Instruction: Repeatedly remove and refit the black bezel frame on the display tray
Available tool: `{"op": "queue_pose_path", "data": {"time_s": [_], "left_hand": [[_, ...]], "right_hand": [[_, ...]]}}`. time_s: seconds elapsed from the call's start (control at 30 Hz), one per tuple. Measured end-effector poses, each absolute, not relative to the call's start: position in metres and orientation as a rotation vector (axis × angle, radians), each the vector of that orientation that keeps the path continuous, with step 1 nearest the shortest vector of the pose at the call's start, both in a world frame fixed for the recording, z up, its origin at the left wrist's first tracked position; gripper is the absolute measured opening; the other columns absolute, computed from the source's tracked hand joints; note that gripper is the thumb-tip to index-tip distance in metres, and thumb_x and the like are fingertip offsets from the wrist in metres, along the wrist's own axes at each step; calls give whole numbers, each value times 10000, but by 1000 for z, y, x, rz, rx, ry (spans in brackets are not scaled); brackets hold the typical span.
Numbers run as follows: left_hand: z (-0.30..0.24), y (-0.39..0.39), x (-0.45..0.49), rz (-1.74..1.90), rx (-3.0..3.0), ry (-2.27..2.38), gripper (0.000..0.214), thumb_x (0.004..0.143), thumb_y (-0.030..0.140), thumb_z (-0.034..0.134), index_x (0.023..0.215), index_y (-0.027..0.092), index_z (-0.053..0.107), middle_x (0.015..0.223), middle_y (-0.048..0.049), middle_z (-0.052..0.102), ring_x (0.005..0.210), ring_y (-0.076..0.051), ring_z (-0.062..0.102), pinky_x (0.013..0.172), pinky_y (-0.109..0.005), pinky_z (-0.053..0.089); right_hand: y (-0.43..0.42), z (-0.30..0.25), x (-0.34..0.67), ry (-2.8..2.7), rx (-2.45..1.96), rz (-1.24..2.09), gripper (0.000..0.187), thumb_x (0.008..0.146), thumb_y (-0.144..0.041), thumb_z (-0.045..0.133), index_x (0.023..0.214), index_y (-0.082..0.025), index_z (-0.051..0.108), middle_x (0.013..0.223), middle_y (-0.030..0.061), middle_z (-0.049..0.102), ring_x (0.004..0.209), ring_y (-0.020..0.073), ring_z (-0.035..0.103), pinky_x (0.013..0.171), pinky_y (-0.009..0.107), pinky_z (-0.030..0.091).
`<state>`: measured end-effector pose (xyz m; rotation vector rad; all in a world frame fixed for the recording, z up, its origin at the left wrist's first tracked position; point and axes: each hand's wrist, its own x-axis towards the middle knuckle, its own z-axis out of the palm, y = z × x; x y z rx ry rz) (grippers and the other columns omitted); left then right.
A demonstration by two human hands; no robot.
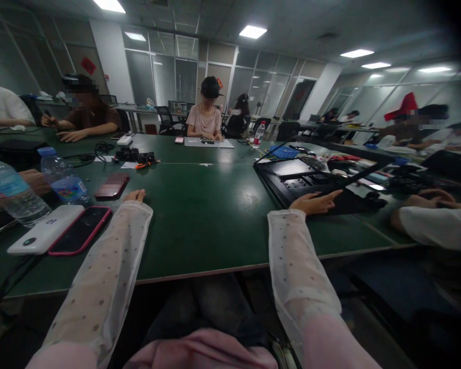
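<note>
My right grip (317,201) lay at the near edge of the open black case (282,177), its index finger stretched out toward the right and the other fingers partly folded; their undersides were hidden, so I could not tell whether they were closed on the rim or merely rested there. The case sat on the green counter (200,210), on my right side, spreading forward from that hand and to either side of it. Its longer direction seemed to slant from far left to near right, roughly in line with the pointing finger, though the wide lens bent the edges and I could not be sure of it. The right hand was plainly the nearer one. My left grip (133,197) was well apart from the case, across a bare stretch of counter, with fingers loosely bent and nothing held in them that I could see; closest to it lay a dark red phone (112,185), just beyond, and a pink-rimmed phone (80,230) lay nearer me and to its left. Beyond the case stood a blue basket (284,151), and off to its right was a neighbour's white sleeve (438,225).
</note>
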<state>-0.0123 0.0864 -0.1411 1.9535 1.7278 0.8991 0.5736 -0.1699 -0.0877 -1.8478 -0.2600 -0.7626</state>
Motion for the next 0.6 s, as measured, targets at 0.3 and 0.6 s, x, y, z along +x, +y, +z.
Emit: {"op": "queue_pose_path", "data": {"time_s": [0.3, 0.6], "left_hand": [[-136, 74, -7, 1090, 1935, 1640, 540, 1030, 477, 397, 1340, 140, 684, 1214, -103, 748, 986, -204, 688, 857, -266, 493], [-129, 72, -6, 1244, 1885, 1654, 597, 979, 475, 520, 1474, 143, 552, 1253, -130, 713, 1090, -231, 686, 991, -322, 500]], "right_hand": [[-129, -62, 516, -843, -1706, -741, 551, 1023, -321, 384, 1527, -116, 471, 1343, 219, 592, 1248, 324, 547, 1126, 554, 411], [-125, -52, 476, -798, -1598, -494, 617, 1064, -377, 292, 1621, -112, 289, 1177, 166, 655, 1090, 258, 676, 1075, 485, 480]]}}
